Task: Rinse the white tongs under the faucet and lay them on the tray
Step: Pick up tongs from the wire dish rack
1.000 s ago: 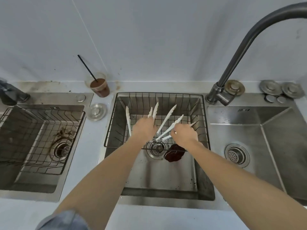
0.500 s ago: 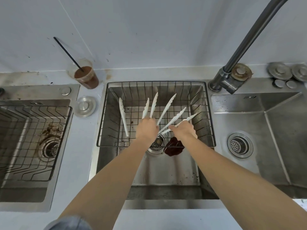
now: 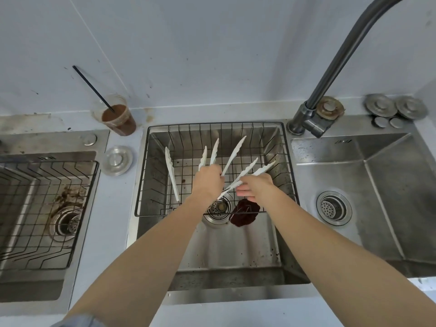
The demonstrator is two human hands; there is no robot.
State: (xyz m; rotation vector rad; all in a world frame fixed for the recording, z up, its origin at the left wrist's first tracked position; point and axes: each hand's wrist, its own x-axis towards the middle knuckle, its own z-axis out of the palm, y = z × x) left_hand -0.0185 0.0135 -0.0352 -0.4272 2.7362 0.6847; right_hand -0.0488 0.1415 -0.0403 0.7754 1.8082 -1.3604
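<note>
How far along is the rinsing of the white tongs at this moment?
Done: little; one long white plastic piece lies in the black wire basket, and no water stream is visible near the dark curved metal faucet. In hand: the left hand grips white plastic tongs and the right hand grips a second white pair, both above the basket. Left: rinsing, then laying them down.

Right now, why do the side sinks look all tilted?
Head view: the wide-angle lens bends things near the edges, so the left sink and right sink slant, while the middle sink looks straighter. Head view: the light is soft and even, with no harsh glare.
</note>
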